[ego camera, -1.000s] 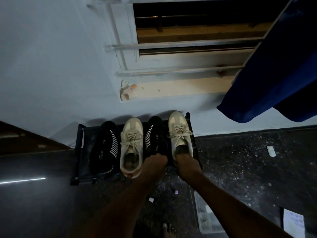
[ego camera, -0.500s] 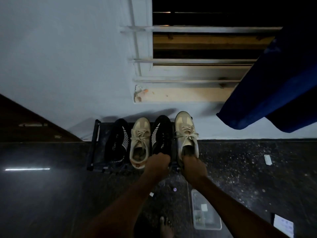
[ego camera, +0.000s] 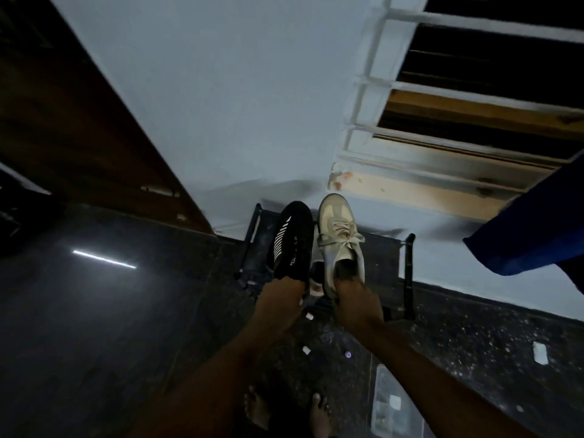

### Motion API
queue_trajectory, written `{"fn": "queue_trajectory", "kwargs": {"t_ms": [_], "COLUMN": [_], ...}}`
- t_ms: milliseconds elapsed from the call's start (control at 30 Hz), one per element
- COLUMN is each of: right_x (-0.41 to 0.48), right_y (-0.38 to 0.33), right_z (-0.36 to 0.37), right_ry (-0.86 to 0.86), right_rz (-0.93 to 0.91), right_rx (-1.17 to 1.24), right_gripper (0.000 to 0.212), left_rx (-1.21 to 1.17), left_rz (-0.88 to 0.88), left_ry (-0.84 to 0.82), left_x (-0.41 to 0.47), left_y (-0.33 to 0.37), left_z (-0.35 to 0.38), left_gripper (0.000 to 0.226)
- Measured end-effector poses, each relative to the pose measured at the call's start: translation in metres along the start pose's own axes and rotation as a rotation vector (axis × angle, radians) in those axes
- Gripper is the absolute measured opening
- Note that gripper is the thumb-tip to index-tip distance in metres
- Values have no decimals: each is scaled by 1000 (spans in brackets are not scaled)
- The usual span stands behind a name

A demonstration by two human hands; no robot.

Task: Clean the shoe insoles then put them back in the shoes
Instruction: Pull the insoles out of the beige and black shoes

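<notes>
1. The left hand is closed around the heel end of the black shoe, gripping its collar – a hold that leaves the toe pointing away towards the wall.
2. The right hand grasps the beige shoe the same way, at the heel; its fingers appear hooked into the opening, though the dim light hides exactly how.
3. Both shoes sit side by side, nearly touching, above the dark shoe rack. Whether they are lifted clear of it or resting on it I cannot tell.
4. The insoles cannot be seen – by my reckoning they are inside the shoes, so cleaning has not started.
5. Taking one shoe in each hand by the heel looks like a way to carry a pair off in one go, with the openings facing the person for reaching the insoles.
6. A clear plastic box lies on the floor near the person's bare feet.
</notes>
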State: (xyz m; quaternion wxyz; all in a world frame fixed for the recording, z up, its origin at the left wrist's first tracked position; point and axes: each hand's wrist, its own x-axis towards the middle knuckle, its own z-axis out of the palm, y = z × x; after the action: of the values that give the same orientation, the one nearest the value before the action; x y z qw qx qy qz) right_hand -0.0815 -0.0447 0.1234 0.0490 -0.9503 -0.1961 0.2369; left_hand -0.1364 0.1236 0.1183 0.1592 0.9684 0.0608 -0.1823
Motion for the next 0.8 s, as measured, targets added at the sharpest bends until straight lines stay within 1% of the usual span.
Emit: {"fn": "queue_trajectory", "kwargs": {"t_ms": [133, 200, 267, 333, 367, 467, 500, 567, 667, 800], "right_x": [9, 15, 22, 31, 35, 36, 36, 39, 49, 64], "right_y": [-59, -91, -123, -153, -166, -210, -224, -247, -283, -324], "right_z": [10, 20, 34, 49, 59, 72, 75, 83, 102, 121], "right_ry": [-4, 14, 4, -44, -75, -146, -141, -141, -231, -212], "right_rz": [-80, -137, -187, -187, -196, -246, -273, -305, -312, -399], "right_rx": [-44, -100, -156, -166, -140, -58, -61, -114, -146, -226], "right_gripper": [56, 61, 58, 49, 47, 50, 49, 46, 43, 42], "left_rx": [-36, -89, -139, -151, -149, -144, -149, -149, -155, -164], "left_rz": [-90, -147, -215, -268, -283, -332, -346, -370, -427, -486], "left_ry": [-5, -30, -44, -56, -62, -72, -74, -68, -67, -79], "left_x": [-31, -46, -62, -79, -86, -107, -114, -128, -148, -163], "left_y": [-59, -92, -124, -155, -171, -220, -237, -266, -306, -348], "left_z": [-14, -18, -18, -18, -17, -12, -10, -3, 8, 26], "left_gripper": [24, 22, 20, 19, 19, 20, 20, 19, 22, 23]}}
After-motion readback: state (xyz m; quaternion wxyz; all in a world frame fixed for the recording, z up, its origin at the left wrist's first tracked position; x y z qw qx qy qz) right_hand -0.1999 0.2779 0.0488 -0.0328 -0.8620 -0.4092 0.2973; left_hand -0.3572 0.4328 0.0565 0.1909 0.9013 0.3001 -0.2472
